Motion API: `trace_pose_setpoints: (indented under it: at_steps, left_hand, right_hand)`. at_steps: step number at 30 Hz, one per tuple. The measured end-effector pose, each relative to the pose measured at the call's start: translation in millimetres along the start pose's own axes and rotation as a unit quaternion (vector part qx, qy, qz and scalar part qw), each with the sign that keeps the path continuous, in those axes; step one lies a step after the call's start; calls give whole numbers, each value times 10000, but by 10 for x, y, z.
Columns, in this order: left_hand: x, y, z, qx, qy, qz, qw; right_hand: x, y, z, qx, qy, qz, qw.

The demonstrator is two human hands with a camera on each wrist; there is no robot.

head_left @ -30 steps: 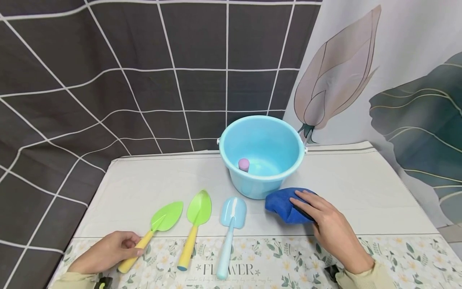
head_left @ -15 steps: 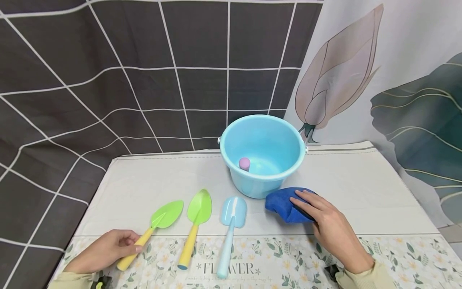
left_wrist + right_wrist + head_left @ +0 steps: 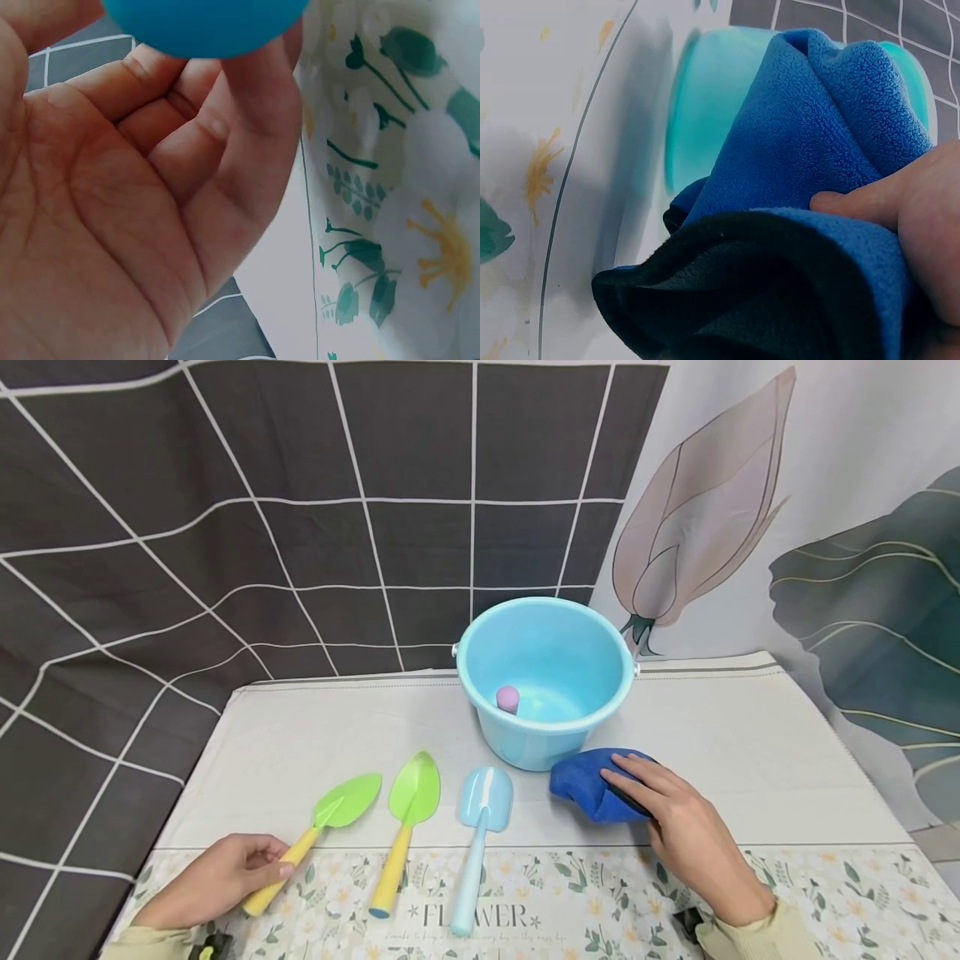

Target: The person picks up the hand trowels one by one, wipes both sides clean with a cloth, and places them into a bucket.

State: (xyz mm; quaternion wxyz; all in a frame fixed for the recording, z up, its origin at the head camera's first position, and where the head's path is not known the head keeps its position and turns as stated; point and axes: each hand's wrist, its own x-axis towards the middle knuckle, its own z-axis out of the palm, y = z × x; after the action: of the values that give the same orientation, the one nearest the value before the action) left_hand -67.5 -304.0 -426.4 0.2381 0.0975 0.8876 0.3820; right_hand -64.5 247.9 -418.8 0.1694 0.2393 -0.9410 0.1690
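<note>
Fuzzy blue cloth (image 3: 588, 783), glossy plastic trowels (image 3: 309, 838), smooth plastic bucket (image 3: 534, 745).

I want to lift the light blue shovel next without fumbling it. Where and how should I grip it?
I'd take the shovel by its handle, from the near side: that slim, straight part points toward you, while the broad blade lies toward the bucket. A pinch across the handle's width should suit.

Bucket (image 3: 528, 747) at rear of worktop (image 3: 337, 727), R of ctr | small object (image 3: 507, 699) in bucket, front-L | cloth (image 3: 588, 782) just front-R of bucket, R hand (image 3: 693, 822) on it | L to R in front: L trowel (image 3: 307, 837), mid trowel (image 3: 406, 832), shovel (image 3: 482, 827), blades rearward | L hand (image 3: 225, 877) at L trowel's handle | curtain (image 3: 423, 543) behind worktop
</note>
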Motion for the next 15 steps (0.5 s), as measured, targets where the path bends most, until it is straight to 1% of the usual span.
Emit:
trace_pose_setpoints:
  at_steps: [6,10,15]
  left_hand:
    - [10,46,3,126,172,-81,9997]
    - [22,77,7,44,212,-154,9996]
    - [37,133,22,-27,342,-130,9993]
  right_hand:
    - [-4,1,4,-29,-15,8,10000]
    - [-6,-1,3,-26,-16,18,10000]
    - [-7,-5,2,-26,-6,31,10000]
